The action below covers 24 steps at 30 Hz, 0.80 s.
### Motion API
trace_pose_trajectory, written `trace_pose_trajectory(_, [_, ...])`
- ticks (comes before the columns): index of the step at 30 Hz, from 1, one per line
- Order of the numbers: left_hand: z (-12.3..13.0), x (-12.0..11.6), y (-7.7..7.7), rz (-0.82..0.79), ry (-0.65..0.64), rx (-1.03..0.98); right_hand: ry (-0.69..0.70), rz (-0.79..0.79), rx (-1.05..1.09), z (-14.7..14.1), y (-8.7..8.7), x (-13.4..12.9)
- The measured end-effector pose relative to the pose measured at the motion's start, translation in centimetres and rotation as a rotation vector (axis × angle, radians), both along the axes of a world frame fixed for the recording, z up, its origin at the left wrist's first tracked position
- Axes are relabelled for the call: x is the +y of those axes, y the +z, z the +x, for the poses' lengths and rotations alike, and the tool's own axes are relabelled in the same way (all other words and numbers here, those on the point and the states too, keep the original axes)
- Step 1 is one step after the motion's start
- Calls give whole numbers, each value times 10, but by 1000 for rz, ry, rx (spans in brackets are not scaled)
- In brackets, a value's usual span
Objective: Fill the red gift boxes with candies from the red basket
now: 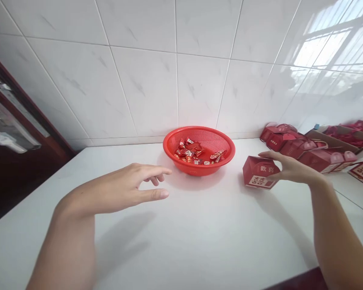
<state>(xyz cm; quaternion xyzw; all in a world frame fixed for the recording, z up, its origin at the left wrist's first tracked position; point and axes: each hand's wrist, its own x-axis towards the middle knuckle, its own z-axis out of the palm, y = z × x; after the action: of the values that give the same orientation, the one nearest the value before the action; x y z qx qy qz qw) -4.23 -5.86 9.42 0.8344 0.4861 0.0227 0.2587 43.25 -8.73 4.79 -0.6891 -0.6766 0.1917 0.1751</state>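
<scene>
Person's two bare hands at a white countertop (199, 241), seen from head height. The right hand (290, 167), at centre right of the frame, lies against a red paper gift box (255, 171), its fingers reaching across the box's upper right edge; whether it is firmly gripped cannot be told. The box stands on the counter just right of a round red plastic basket (218, 137), its printed double-happiness panel facing the viewer; it is squat, with no clear long axis. The left hand (117, 191), at centre left, is empty and relaxed, fingers parted, near the basket's left side but not touching it. Wrapped sweets (189, 151) lie in the basket. More red gift boxes (302, 147) crowd the upper right, nearer the right hand, below a white tiled wall (169, 60)
</scene>
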Motion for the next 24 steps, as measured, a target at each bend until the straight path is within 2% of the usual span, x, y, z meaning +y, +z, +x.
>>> trace_pose_trajectory(6, [2,-2,0,13,-22,-20,42,30,-22,-19,-18,14])
trace_pose_trajectory(11, [3,-4,1,8,-10,5,-57,136,-232,-24,-30,17])
trace_pose_trajectory(13, [5,-4,2,6,-18,13,-68,231,-260,-28,-33,15])
trace_pose_trajectory(15, [8,-5,3,7,-38,16,-37,413,-236,-37,-37,11])
trace_pose_trajectory(17, [12,-5,4,7,-56,16,12,610,-167,-53,-40,7])
trace_pose_trajectory(19, [17,-5,5,10,-78,1,110,731,-77,-73,-45,5])
trace_pose_trajectory(24, [31,-3,1,3,-191,-135,546,797,12,-130,-73,4])
